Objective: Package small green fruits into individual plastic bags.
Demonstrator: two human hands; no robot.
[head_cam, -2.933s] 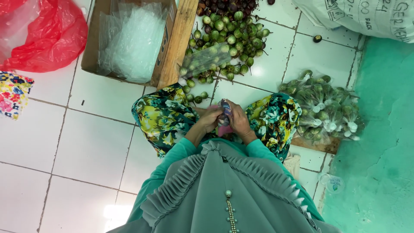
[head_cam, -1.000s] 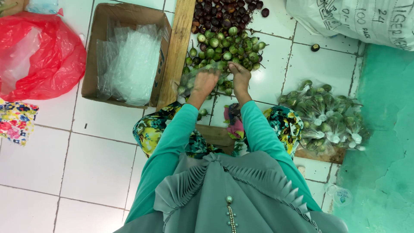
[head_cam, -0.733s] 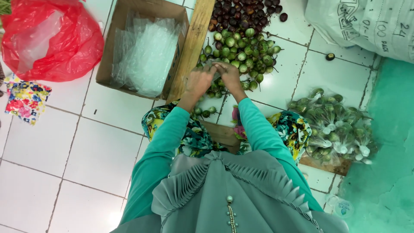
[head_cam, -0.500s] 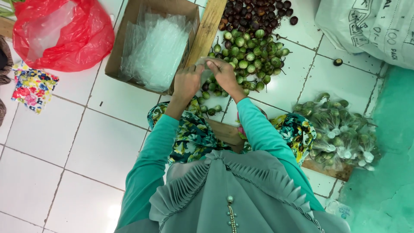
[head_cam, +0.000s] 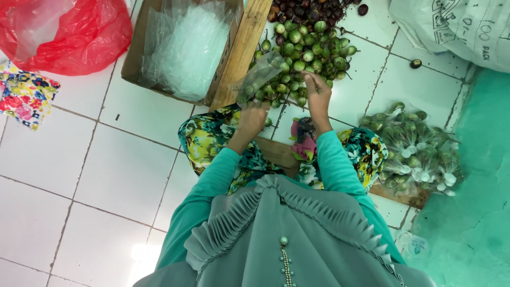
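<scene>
The person sits on the white tiled floor [head_cam: 106,175], facing a heap of small round green fruits [head_cam: 305,53] piled on the tiles.

Left hand [head_cam: 252,118]: its grip is closed on the lower edge of a clear plastic bag [head_cam: 259,77]. The bag is held up and tilted over the near left side of the heap, with a few green fruits visible inside it.

Right hand [head_cam: 317,93]: it rests on the near edge of the heap, fingers bent down among the fruits. Whether they are pinched on a fruit cannot be told from here.

Surroundings: a pile of dark purple fruits [head_cam: 308,9] touches the far side of the green heap. A wooden plank [head_cam: 241,50] runs along the left of the heap, and just beyond it stands a cardboard box [head_cam: 139,50] filled with clear plastic bags. A red plastic bag [head_cam: 79,32] lies well to the left, a flowered cloth [head_cam: 24,98] below it. To the right sits a mound of already filled and tied bags [head_cam: 417,149] on a board. A white sack [head_cam: 462,26] lies at the far right. A single dark fruit [head_cam: 416,64] lies apart on the tiles.
</scene>
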